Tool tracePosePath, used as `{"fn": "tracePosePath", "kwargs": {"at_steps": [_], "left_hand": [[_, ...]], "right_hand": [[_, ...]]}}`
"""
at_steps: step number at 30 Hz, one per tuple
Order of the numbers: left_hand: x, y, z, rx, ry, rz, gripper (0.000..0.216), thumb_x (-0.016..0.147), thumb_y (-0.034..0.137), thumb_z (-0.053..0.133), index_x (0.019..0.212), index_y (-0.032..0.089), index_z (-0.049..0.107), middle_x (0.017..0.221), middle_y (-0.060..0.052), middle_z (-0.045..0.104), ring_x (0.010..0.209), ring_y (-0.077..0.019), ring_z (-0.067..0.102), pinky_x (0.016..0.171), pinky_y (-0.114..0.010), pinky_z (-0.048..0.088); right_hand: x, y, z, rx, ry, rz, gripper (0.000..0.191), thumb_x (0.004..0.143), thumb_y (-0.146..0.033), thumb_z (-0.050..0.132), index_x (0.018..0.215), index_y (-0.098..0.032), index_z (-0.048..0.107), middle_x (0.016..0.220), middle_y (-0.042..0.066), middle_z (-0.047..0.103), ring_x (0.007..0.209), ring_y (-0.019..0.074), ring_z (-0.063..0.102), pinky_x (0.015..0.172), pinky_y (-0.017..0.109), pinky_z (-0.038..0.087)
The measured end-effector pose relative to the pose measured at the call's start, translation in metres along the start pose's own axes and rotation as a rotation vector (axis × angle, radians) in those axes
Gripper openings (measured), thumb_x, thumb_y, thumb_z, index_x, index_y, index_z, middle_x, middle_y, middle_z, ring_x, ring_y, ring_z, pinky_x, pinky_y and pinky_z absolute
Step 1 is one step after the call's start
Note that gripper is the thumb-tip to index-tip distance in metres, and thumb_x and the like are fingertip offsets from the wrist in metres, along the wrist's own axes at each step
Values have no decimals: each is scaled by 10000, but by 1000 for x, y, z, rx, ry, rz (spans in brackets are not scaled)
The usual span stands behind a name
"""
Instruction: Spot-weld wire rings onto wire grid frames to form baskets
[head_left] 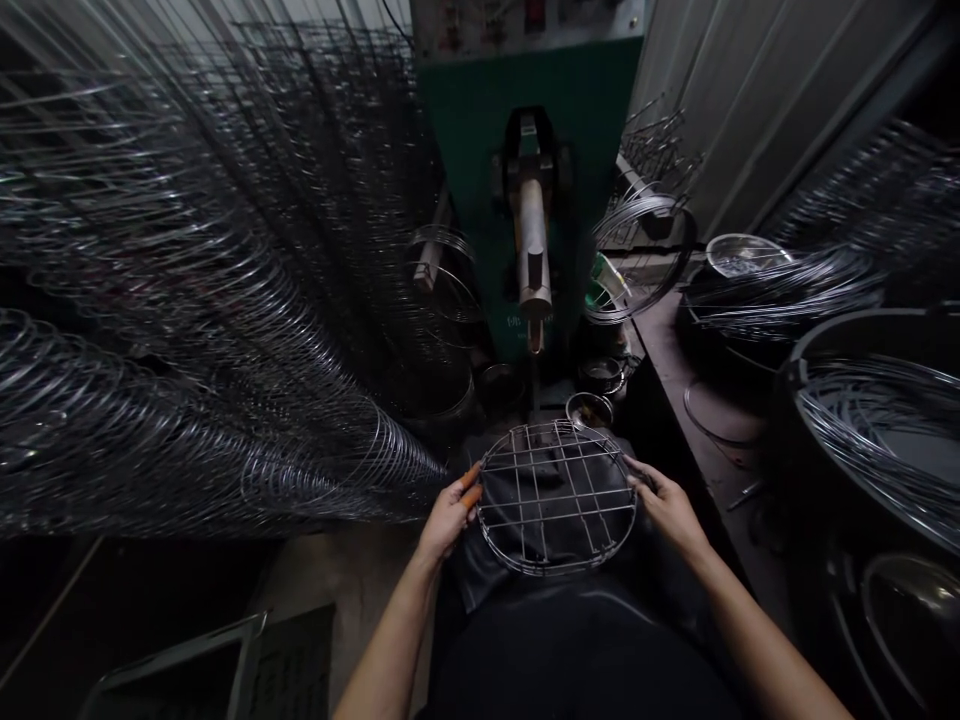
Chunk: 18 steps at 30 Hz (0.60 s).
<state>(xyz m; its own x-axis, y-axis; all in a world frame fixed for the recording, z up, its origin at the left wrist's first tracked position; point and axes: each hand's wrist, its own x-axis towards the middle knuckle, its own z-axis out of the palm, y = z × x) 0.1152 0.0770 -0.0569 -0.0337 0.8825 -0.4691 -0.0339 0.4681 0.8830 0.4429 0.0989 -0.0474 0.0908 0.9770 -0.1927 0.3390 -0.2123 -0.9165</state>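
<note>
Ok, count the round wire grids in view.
1: the grid below the machine, with the left hand gripping its left rim and the right hand its right rim. More may be hidden among the wire rings stacked at left.

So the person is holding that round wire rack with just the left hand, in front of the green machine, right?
Not quite: both hands hold it. The left hand grips the left rim of the round wire rack and the right hand grips the right rim, in front of the green machine. The head view shows this.
</note>
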Motion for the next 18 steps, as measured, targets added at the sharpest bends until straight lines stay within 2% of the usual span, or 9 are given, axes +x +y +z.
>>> {"fn": "tracePosePath", "kwargs": {"at_steps": [6, 14, 18], "left_hand": [[-2, 1, -2, 8, 6, -12, 732, 657, 445, 662, 1288, 131, 468, 475, 89, 378, 399, -42, 296, 378, -166, 171], [-1, 1, -3, 81, -3, 24, 735, 646, 476, 652, 1273, 130, 483, 472, 94, 382, 411, -47, 291, 411, -178, 205], [0, -5, -9, 132, -37, 14, 630, 656, 525, 627, 1113, 93, 593, 466, 77, 409, 416, -57, 329, 403, -184, 210]], "right_hand": [[1, 1, 0, -24, -1, 7, 421, 753, -365, 537, 1132, -210, 633, 1100, 47, 668, 1065, 231, 588, 945, 373, 440], [8, 0, -1, -249, -60, -52, 415, 754, -250, 486, 1142, -226, 632, 1120, 32, 659, 1064, 219, 592, 958, 346, 427], [7, 3, 0, -168, -50, -57, 397, 758, -266, 502, 1127, -221, 641, 1120, 32, 658, 1086, 220, 576, 968, 351, 416]]}}
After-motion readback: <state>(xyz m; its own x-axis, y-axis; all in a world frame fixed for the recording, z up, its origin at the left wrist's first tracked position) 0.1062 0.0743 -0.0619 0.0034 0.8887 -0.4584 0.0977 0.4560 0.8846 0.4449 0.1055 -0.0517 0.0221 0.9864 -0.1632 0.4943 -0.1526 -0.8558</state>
